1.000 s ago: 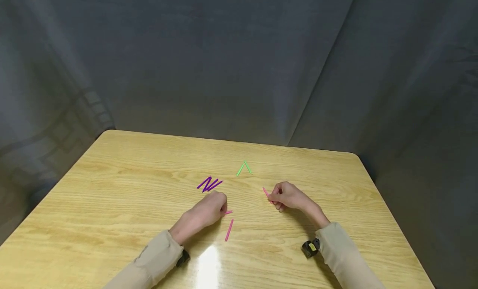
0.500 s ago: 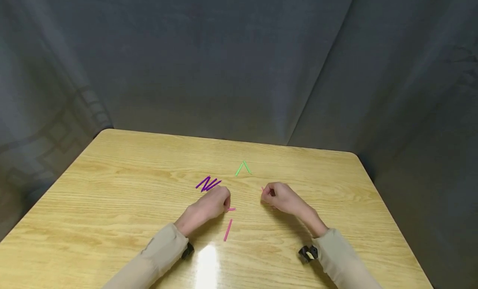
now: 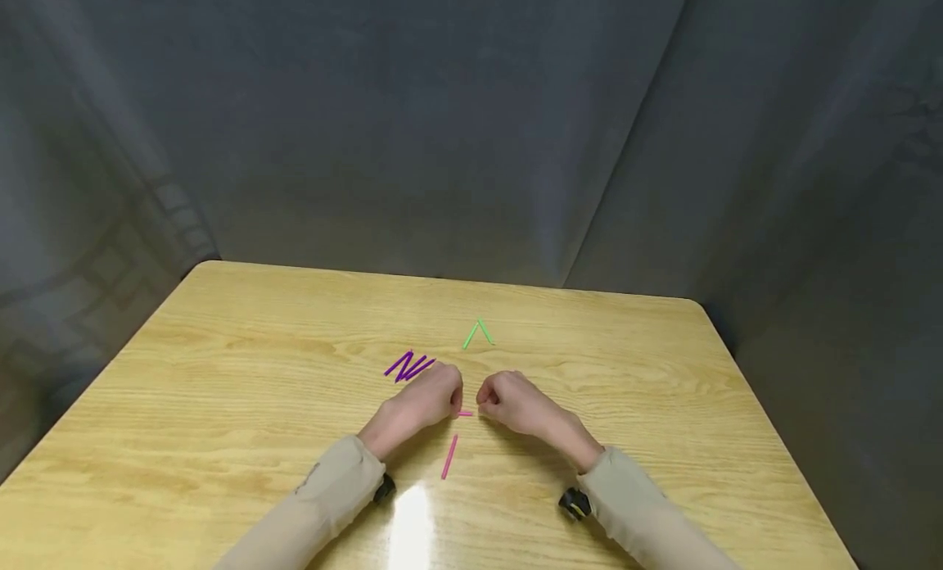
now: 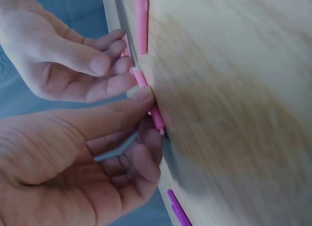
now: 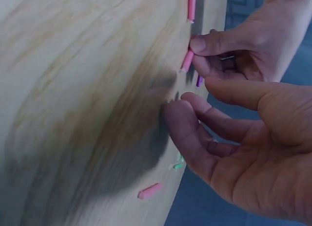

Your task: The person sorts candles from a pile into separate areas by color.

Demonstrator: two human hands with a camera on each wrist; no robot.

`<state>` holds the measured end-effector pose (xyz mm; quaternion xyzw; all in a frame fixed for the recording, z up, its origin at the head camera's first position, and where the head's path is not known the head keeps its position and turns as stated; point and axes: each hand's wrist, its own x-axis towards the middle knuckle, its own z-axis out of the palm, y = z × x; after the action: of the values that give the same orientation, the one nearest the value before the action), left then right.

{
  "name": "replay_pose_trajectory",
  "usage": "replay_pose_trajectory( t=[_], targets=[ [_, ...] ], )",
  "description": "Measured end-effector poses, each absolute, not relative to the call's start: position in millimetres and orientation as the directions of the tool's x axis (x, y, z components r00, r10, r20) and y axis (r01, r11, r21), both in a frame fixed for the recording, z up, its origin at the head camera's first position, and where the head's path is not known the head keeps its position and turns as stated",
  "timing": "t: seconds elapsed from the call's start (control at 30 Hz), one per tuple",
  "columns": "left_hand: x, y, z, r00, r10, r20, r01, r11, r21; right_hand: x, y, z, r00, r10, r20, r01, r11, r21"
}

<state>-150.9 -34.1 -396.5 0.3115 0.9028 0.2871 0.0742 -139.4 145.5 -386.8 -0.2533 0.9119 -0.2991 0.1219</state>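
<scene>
My left hand pinches a slim pink candle between thumb and fingers, close to the tabletop. The candle has a small pale tip. Just right of it, my right hand has loosely bent fingers, with a gap between thumb and fingertips and nothing seen in them. Those fingertips are near the candle's free end. A second pink candle lies below the left hand. Another pink candle lies on the table beside the right hand in the right wrist view; the head view does not show it.
Several purple sticks lie in a zigzag left of the left hand. Farther back, two green sticks meet in an upturned V. All lie on a wooden table, with a dark curtain behind its far edge.
My right hand has moved left from the pink candle at the right, coming close to my left hand. The left hand has shifted slightly right, still pinching its candle.
</scene>
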Motion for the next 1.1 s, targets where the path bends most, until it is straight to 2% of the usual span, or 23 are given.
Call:
replay_pose_trajectory(
  t=[0.4, 0.67, 0.93, 1.1],
  targets=[
    [-153, -32, -396, -0.854, 0.52, -0.004, 0.43, 0.711, 0.557, -140, 131, -397, -0.853, -0.523, -0.014, -0.418, 0.698, -0.581],
    [-155, -31, -395, -0.851, 0.523, -0.04, 0.411, 0.712, 0.57, -140, 128, -402, -0.867, -0.498, -0.01, -0.404, 0.714, -0.572],
    [-156, -33, -397, -0.847, 0.531, -0.019, 0.428, 0.702, 0.569, -143, 127, -404, -0.859, -0.511, 0.016, -0.433, 0.711, -0.554],
    [-151, -37, -396, -0.869, 0.496, -0.002, 0.419, 0.737, 0.53, -144, 128, -402, -0.849, -0.528, -0.004, -0.44, 0.712, -0.548]
  ],
)
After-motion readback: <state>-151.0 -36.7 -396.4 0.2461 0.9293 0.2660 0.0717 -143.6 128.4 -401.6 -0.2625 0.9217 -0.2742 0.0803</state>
